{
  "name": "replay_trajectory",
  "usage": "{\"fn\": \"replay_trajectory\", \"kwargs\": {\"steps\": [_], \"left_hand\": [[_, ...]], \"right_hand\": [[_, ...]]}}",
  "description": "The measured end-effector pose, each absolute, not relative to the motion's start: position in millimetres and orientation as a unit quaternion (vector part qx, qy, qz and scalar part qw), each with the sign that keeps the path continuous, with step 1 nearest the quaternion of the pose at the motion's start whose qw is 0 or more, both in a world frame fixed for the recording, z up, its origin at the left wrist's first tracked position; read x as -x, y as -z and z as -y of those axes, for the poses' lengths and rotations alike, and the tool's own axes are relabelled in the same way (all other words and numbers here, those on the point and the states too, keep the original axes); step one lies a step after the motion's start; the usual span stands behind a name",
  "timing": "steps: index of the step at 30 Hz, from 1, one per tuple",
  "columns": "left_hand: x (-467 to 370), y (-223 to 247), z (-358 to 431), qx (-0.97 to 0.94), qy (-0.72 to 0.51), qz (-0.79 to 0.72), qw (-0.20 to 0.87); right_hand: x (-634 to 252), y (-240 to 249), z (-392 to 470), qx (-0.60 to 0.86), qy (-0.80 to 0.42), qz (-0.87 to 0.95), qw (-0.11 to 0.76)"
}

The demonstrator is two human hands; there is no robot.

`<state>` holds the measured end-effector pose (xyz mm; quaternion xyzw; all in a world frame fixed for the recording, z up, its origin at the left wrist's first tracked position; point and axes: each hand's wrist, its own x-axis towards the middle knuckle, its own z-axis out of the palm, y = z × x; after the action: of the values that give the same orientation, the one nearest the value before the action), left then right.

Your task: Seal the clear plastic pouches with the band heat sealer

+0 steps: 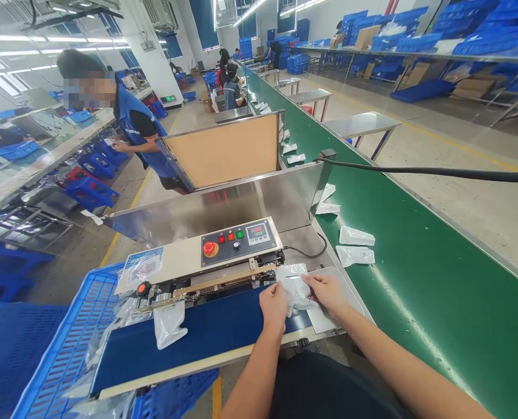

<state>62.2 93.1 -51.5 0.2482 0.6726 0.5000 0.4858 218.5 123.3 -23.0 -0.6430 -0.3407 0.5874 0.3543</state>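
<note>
Blue belt [206, 334], green conveyor [416, 262], factory hall.

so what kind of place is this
Most likely a factory packing line. Both hands, left hand and right hand, hold a clear plastic pouch at a bag sealing machine; sealed pouches lie on a long green conveyor belt, with stacked blue crates behind.

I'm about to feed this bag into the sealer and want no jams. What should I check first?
1. Both hands on the clear bag: left hand and right hand hold it, ok.
2. Bag top at the sealer slot: close, alignment cannot tell.
3. Blue belt ahead: another bag lies downstream, apart, ok.
4. Fingers away from the slot: ok.
5. Control panel lit: ok.
</note>
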Motion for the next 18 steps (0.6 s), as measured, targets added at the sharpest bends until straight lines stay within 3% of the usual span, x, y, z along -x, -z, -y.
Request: {"fn": "replay_trajectory", "kwargs": {"steps": [12, 15, 18], "left_hand": [[30, 49, -64, -0.141, -0.542, -0.726, 0.399], [57, 47, -46, -0.120, -0.558, -0.749, 0.338], [78, 45, -16, -0.105, -0.587, -0.768, 0.235]], "right_hand": [[-157, 30, -124, 0.565, -0.642, 0.441, 0.271], [-213, 31, -129, 0.615, -0.566, 0.446, 0.322], [-300, 41, -155, 0.714, -0.387, 0.420, 0.405]]}}
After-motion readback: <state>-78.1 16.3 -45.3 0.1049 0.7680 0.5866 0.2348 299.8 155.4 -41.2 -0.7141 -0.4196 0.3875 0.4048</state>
